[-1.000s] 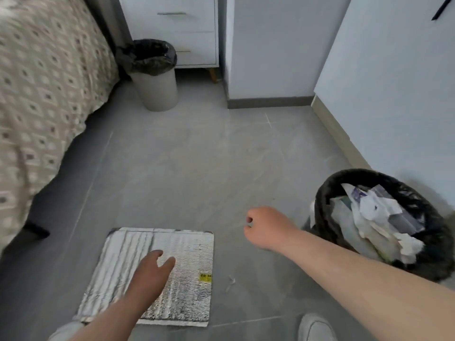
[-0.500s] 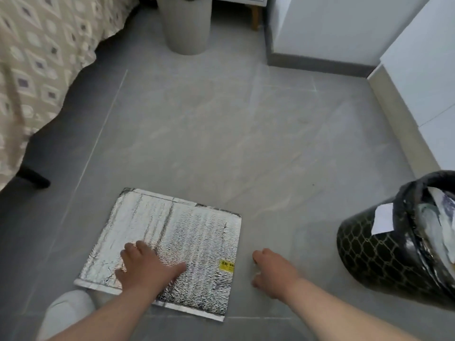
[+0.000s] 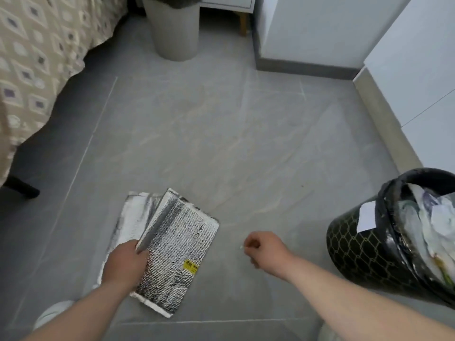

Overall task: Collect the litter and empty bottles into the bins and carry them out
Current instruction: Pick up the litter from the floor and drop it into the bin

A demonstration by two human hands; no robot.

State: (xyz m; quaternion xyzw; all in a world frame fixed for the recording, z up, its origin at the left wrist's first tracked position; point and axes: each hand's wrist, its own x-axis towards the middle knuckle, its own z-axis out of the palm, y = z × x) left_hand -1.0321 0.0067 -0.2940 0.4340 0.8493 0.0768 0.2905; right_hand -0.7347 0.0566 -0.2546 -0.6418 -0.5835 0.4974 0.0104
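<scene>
Head view: left hand (image 3: 125,263) grips the half-folded silver foil pouch (image 3: 177,252) on the floor; right hand (image 3: 267,249) pinches a tiny white scrap (image 3: 241,247). Black patterned bin (image 3: 357,254) holds paper; these 2 items remain unbinned.

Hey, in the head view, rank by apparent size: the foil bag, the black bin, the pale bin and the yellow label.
1. Black bin and foil bag: about alike; the bin is cropped, so unranked.
2. Pale bin, farther off and cropped at the top.
3. Yellow label.

Yellow label (image 3: 191,264) on foil bag (image 3: 176,249): print too small to read.
</scene>
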